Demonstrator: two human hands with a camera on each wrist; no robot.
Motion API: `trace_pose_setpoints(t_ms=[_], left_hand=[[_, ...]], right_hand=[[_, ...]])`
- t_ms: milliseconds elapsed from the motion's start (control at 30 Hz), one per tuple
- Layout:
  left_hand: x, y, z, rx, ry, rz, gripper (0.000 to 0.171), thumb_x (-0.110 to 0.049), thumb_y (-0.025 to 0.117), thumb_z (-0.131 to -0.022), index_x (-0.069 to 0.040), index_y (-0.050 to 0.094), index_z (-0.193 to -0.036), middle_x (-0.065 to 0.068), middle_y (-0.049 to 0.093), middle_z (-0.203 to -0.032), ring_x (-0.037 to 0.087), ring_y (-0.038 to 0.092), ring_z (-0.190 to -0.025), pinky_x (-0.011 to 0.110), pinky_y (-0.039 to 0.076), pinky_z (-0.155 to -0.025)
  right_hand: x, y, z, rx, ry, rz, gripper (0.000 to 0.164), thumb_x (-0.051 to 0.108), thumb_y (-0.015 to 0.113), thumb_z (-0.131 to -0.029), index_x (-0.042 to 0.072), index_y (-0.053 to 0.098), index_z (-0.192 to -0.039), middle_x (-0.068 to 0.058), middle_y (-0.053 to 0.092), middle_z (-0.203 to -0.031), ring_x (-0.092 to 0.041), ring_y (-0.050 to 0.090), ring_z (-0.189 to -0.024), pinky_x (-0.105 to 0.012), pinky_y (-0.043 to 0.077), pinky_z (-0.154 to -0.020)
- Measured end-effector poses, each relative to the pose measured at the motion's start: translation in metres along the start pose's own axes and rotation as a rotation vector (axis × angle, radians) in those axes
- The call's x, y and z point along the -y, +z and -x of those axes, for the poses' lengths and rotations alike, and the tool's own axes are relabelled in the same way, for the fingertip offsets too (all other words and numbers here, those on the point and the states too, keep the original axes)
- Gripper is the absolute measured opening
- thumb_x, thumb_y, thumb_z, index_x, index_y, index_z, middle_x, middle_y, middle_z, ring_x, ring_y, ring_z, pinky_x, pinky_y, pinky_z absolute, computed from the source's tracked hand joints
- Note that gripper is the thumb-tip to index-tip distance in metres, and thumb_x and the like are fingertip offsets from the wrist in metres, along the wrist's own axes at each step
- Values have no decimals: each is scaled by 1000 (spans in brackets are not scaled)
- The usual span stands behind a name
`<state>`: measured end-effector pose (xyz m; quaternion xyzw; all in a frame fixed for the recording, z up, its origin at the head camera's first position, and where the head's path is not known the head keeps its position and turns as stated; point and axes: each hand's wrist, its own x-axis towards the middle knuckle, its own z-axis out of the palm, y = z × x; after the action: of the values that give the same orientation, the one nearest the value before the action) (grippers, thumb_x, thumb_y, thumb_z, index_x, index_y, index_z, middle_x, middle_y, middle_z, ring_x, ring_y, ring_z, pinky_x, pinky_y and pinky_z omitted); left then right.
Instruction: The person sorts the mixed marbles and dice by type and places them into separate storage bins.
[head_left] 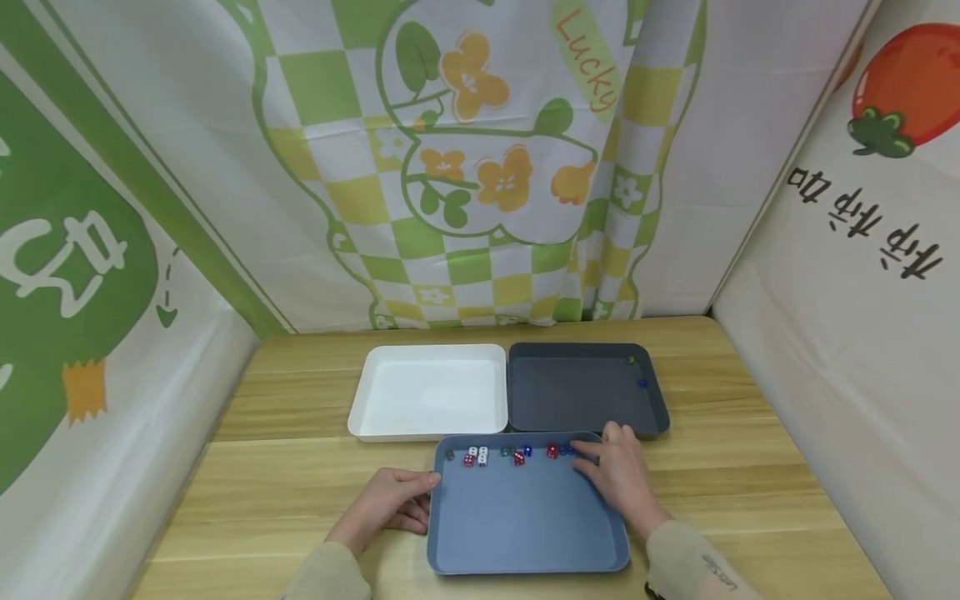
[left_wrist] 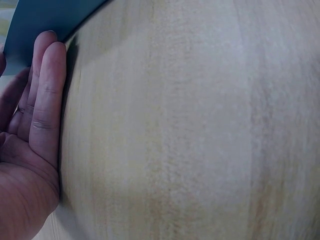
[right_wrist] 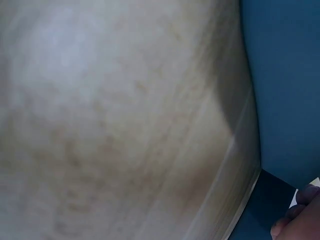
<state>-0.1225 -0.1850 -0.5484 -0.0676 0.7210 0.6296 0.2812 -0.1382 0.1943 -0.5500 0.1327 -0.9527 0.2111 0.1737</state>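
Observation:
A blue-grey tray (head_left: 528,517) lies nearest on the table, with several small dice in a loose row along its far side. White dice (head_left: 482,455) and a red die (head_left: 468,459) are toward the left; a blue die (head_left: 528,451) and another red die (head_left: 518,458) are near the middle. My left hand (head_left: 393,502) holds the tray's left rim, thumb on top and fingers against the outside. Over the far right corner, my right hand (head_left: 618,468) reaches in, thumb and forefinger apart beside some blue dice (head_left: 565,449).
Behind the blue-grey tray stand a white tray (head_left: 435,392) at left and a dark grey tray (head_left: 573,387) at right, side by side. The dark one contains a green die (head_left: 632,360) and a blue die (head_left: 642,383). Patterned cloth (head_left: 480,275) hangs behind the wooden table (head_left: 292,417).

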Motion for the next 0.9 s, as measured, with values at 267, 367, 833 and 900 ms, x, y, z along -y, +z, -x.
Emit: trace_pose_setpoints(t_ms=[267,367,833,900], left_hand=[[0,0,0,-2,0,-2,48,-43,71,-95,5,76,-100,8,69,-74,15,69,-61,37,64,-65],[0,0,0,-3,0,-5,49,-44,71,-95,5,75,-99,8,69,-74,15,69,-61,37,64,-65],[0,1,0,0,6,6,48,-41,71,-96,6,75,-100,7,69,-74,14,68,-61,36,64,-64],[0,1,1,-1,3,3,48,-42,71,-96,5,75,-99,7,69,-74,14,68,-61,36,64,-65]], right_hand=[[0,0,0,2,-9,34,29,18,94,-72,18,83,-99,8,20,-78,-18,22,-74,-31,16,-65],[0,2,-1,23,-18,54,28,21,93,-73,19,84,-99,6,22,-79,-20,24,-74,-33,17,-65],[6,11,-9,-12,-141,116,21,20,94,-70,19,85,-89,4,33,-76,-21,30,-73,-36,21,-64],[6,12,-10,-10,-135,109,20,20,95,-70,19,85,-87,4,34,-76,-21,30,-73,-36,21,-64]])
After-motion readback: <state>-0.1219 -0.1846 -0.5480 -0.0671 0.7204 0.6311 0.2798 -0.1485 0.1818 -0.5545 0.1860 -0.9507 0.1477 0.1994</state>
